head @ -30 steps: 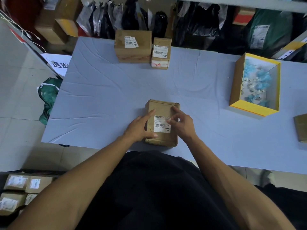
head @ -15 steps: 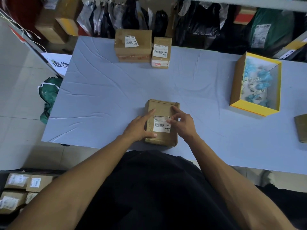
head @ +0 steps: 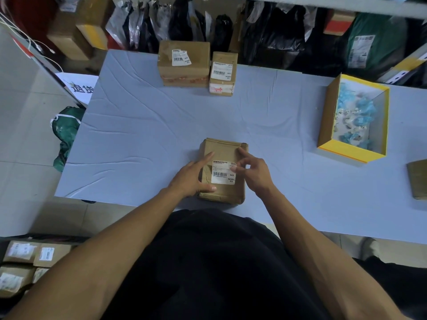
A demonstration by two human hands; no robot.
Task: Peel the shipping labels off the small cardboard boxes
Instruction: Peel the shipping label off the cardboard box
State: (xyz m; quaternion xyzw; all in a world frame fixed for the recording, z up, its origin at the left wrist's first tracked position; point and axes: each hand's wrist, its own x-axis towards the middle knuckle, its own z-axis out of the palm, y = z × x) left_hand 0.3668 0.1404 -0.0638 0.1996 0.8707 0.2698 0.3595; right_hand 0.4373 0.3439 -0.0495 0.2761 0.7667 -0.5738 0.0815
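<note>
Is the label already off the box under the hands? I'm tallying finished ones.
No, the white label lies stuck on the box.

Matt brown cardboard box (head: 225,153), white paper label (head: 223,173), creased cloth table cover (head: 143,125)

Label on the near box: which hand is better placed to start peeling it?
Probably the right hand: its fingertips sit at the label's upper right corner. The left hand lies flat along the box's left side, steadying it.

table (head: 143,135), grey-blue cloth | near box (head: 223,148) | two far boxes (head: 184,70) (head: 223,75) | yellow-rimmed tray (head: 351,151)
</note>
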